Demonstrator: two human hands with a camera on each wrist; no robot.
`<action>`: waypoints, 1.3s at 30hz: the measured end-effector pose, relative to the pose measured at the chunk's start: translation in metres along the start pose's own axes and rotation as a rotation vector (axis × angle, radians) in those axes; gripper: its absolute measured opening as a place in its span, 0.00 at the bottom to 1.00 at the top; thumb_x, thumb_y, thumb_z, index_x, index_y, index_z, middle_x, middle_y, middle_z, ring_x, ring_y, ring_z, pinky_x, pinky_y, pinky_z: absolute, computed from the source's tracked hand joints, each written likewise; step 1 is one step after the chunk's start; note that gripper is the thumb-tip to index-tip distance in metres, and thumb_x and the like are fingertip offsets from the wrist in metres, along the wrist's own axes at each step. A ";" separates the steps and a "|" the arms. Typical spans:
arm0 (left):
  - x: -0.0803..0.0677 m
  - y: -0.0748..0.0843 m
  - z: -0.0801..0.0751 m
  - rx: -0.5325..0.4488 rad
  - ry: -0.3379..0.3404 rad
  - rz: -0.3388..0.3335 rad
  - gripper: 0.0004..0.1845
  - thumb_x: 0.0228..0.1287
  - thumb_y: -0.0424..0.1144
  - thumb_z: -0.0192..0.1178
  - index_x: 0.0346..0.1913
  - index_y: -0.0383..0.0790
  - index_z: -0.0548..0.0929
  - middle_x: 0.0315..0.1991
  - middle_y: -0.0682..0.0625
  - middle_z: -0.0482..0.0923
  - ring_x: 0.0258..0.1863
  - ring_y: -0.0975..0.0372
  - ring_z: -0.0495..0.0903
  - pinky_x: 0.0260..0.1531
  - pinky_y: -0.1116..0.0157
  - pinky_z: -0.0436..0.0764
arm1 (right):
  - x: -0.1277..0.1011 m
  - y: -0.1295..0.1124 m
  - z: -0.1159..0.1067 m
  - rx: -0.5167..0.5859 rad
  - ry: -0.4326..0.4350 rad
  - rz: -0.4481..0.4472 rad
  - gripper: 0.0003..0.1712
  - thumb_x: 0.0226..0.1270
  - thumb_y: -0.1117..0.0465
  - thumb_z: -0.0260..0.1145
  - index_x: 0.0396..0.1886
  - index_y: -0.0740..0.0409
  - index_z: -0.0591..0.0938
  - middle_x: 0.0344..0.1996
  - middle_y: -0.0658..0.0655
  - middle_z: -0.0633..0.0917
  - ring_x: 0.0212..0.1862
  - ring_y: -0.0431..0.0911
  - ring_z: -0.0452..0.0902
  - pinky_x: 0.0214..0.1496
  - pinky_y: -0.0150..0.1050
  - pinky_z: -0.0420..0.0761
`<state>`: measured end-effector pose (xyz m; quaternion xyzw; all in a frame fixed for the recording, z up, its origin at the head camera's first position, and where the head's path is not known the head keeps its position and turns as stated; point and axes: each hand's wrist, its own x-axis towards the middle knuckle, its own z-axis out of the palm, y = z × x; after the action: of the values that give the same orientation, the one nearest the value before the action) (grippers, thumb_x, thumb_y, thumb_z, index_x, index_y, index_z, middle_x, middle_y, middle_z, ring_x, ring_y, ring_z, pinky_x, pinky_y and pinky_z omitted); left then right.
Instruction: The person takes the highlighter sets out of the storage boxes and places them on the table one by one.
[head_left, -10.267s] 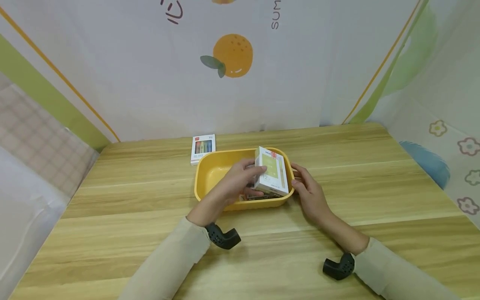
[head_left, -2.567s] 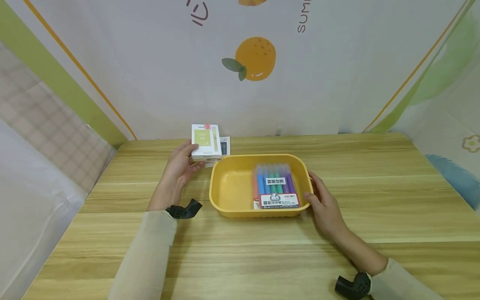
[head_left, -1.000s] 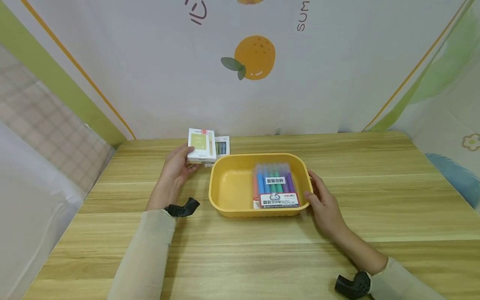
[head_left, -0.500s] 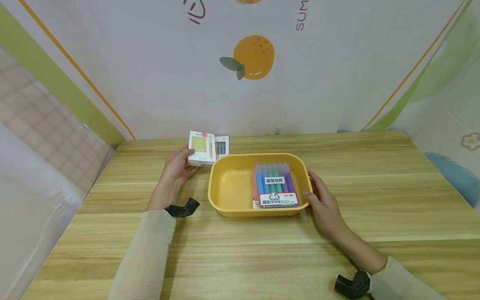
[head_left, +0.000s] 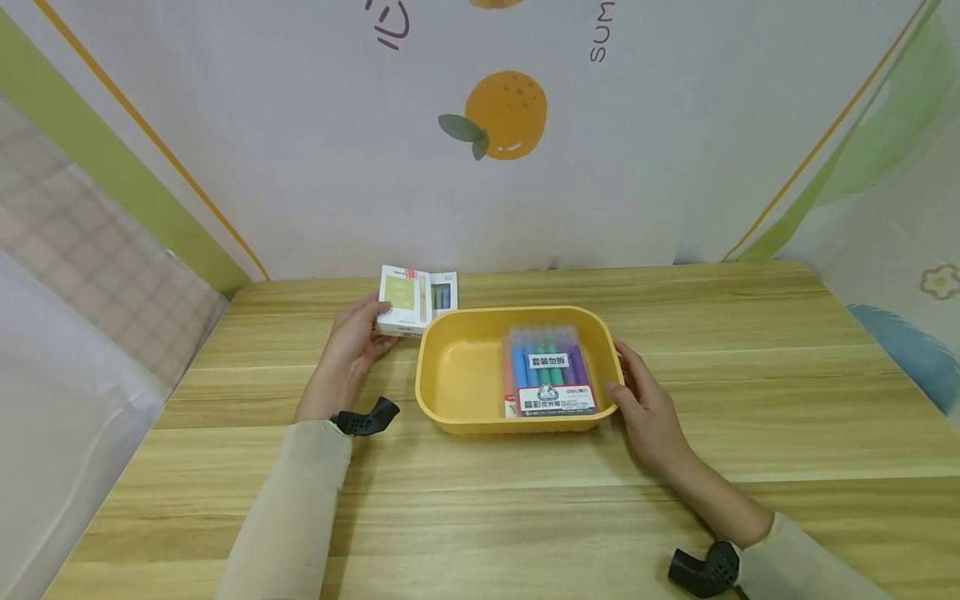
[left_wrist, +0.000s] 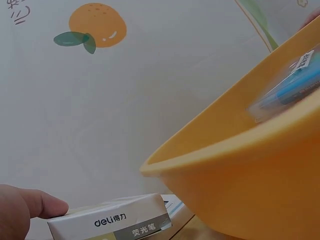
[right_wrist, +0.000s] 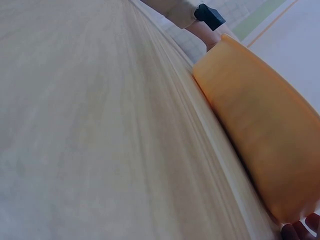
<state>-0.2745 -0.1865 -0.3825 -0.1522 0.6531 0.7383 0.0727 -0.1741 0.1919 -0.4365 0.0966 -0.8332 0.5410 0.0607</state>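
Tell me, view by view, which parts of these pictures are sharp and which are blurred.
Head view: evenly lit and sharp, label on the marker pack legible. Left wrist view: white box sharp, yellow tray soft. Right wrist view: the table smears, tray wall blurred.

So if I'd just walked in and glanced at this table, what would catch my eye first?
Probably the bright yellow tub in the middle of the wooden table, with a clear pack of coloured markers lying in its right half. Next, the two hands: the right hand rests against the tub's right end, while the left hand holds a small white box just beyond its far left corner.
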 end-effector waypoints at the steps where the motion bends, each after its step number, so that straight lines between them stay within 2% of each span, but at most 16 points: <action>1: 0.000 0.000 0.000 0.004 0.000 -0.001 0.29 0.81 0.42 0.45 0.80 0.48 0.57 0.57 0.54 0.73 0.50 0.65 0.72 0.48 0.69 0.74 | 0.000 0.000 0.000 0.000 0.000 0.001 0.33 0.78 0.64 0.50 0.80 0.55 0.57 0.74 0.68 0.69 0.73 0.61 0.67 0.59 0.11 0.65; 12: -0.001 0.000 -0.002 0.037 -0.014 -0.005 0.30 0.81 0.44 0.44 0.81 0.48 0.55 0.60 0.53 0.72 0.51 0.65 0.72 0.50 0.68 0.74 | 0.000 0.001 0.000 0.000 0.003 0.007 0.34 0.78 0.64 0.50 0.80 0.55 0.57 0.73 0.68 0.69 0.73 0.60 0.67 0.59 0.11 0.65; 22: 0.001 -0.001 -0.004 0.048 -0.009 -0.012 0.30 0.81 0.44 0.43 0.81 0.47 0.54 0.56 0.55 0.72 0.49 0.65 0.72 0.49 0.69 0.74 | 0.000 0.001 0.001 -0.001 0.005 -0.001 0.33 0.78 0.64 0.51 0.80 0.55 0.57 0.73 0.68 0.69 0.72 0.60 0.68 0.58 0.11 0.66; 28: 0.004 -0.003 -0.003 0.027 0.004 -0.022 0.30 0.81 0.43 0.43 0.81 0.47 0.55 0.56 0.55 0.73 0.48 0.66 0.71 0.48 0.69 0.73 | 0.001 0.003 0.000 0.000 0.010 -0.025 0.32 0.79 0.64 0.51 0.80 0.53 0.59 0.71 0.68 0.72 0.70 0.59 0.70 0.59 0.11 0.66; 35: 0.006 -0.005 -0.004 0.022 0.006 -0.028 0.30 0.81 0.42 0.42 0.81 0.47 0.54 0.61 0.53 0.70 0.50 0.65 0.70 0.50 0.68 0.72 | 0.001 0.003 0.000 0.003 0.008 -0.030 0.32 0.79 0.64 0.51 0.80 0.53 0.59 0.72 0.68 0.71 0.71 0.59 0.70 0.59 0.11 0.66; 39: 0.007 -0.006 -0.005 0.020 0.004 -0.030 0.30 0.80 0.41 0.42 0.81 0.47 0.54 0.59 0.53 0.71 0.50 0.65 0.71 0.49 0.69 0.73 | 0.001 0.003 0.000 0.004 0.005 -0.026 0.32 0.79 0.64 0.51 0.80 0.53 0.59 0.72 0.67 0.71 0.71 0.59 0.69 0.60 0.11 0.65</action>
<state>-0.2788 -0.1915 -0.3905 -0.1628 0.6581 0.7303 0.0838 -0.1756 0.1929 -0.4394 0.1064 -0.8306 0.5421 0.0697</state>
